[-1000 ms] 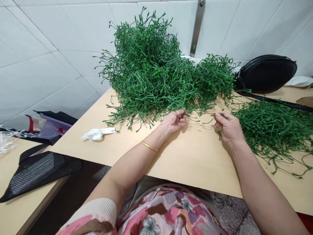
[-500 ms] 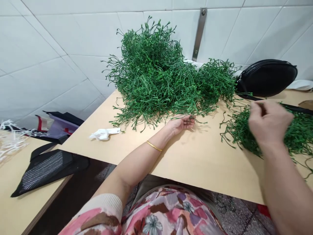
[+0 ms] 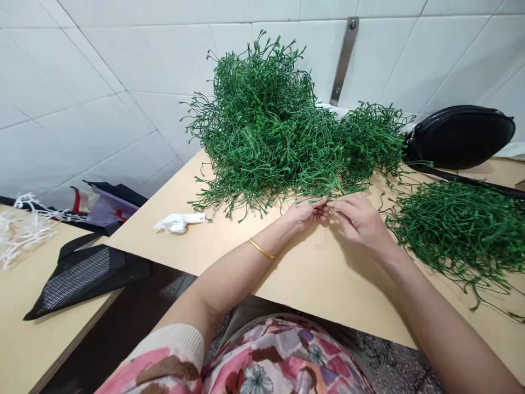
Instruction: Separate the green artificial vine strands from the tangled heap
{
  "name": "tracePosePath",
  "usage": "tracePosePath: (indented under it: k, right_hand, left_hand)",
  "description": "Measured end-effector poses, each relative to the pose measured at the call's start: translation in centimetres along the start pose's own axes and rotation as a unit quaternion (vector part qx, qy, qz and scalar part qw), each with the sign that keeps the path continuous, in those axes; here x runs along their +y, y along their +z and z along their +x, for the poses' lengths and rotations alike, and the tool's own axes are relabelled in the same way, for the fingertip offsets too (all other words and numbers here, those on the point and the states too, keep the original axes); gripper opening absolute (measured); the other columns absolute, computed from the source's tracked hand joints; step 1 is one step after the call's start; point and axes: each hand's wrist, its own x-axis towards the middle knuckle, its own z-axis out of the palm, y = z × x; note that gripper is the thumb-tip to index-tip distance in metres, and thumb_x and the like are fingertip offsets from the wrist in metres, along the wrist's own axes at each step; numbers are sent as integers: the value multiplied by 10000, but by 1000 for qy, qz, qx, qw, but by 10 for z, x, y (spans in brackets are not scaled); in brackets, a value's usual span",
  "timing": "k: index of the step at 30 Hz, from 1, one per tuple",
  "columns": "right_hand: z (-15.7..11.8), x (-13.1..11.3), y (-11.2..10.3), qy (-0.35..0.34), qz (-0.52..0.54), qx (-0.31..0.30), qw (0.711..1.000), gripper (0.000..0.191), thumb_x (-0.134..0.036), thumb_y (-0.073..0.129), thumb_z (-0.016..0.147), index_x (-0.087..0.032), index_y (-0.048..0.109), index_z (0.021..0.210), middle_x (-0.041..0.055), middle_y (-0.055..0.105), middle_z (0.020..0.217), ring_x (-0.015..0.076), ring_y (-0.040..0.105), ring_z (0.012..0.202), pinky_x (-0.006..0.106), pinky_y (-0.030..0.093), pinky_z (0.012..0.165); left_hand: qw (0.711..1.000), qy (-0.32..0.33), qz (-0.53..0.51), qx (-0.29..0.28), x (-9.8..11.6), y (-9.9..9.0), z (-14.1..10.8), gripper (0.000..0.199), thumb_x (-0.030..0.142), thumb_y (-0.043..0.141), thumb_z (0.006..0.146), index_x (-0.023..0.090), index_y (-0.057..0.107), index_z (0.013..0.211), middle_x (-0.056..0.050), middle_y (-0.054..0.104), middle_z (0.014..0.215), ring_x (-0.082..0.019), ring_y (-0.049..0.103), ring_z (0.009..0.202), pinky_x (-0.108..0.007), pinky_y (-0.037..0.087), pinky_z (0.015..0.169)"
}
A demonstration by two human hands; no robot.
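Hands meeting at the front fringe of foliage, head view. Left hand [image 3: 307, 214], wearing a gold bangle [image 3: 261, 248], and right hand [image 3: 357, 221] are reaching together just below a large heap of tangled green artificial foliage [image 3: 262, 131]. Their fingers are curling toward each other at its lowest sprigs; whether they are grasping a strand cannot be told. A second pile of foliage [image 3: 459, 235] is lying toward the right side of the pale wooden tabletop [image 3: 328, 279], with a strip of open board separating it from the right hand. More bare board is stretching between the hands and the tabletop's front edge. A crumpled white tissue [image 3: 178, 222] is lying well left of the left hand, near the tabletop's left edge. A black bag [image 3: 459, 137] is resting beyond the second pile, against the tiled wall [image 3: 102, 71].
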Motion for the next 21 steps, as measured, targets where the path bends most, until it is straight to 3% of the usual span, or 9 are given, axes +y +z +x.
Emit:
tracePosePath:
  k: [4, 11, 16, 21]
  right_hand:
    - [1, 11, 18, 81, 28, 28, 996, 193, -190, 441, 843, -158, 615, 920, 96, 611, 891, 209, 542, 889, 359, 441, 795]
    - [-6, 16, 24, 138, 77, 34, 987, 163, -194, 467, 813, -165, 610, 885, 62, 638, 825, 180, 585, 786, 310, 452, 733]
    - [-10, 21, 27, 190, 60, 23, 980, 172, -211, 467, 794, -156, 629, 810, 50, 626, 728, 160, 555, 669, 289, 423, 650]
    - [-14, 28, 26, 267, 179, -5, 947, 148, -287, 522, 773, -169, 612, 774, 25, 589, 684, 134, 510, 609, 268, 404, 582]
  left_hand:
    - [998, -4, 55, -25, 2, 5, -5, 188, 154, 511, 823, 76, 592, 672, -28, 542, 505, -83, 500, 437, -214, 403, 478]
    - [996, -10, 84, -15, 1, 9, -7, 229, 202, 480, 850, 82, 563, 673, -40, 554, 520, -90, 517, 438, -222, 422, 479]
    - [993, 29, 101, 45, -1, 14, -8, 154, 165, 541, 811, 97, 539, 673, -8, 531, 501, -71, 494, 408, -203, 397, 432]
    - [992, 58, 91, 72, 0, 14, -8, 156, 90, 596, 741, 101, 512, 609, 24, 498, 479, -44, 455, 372, -175, 316, 365]
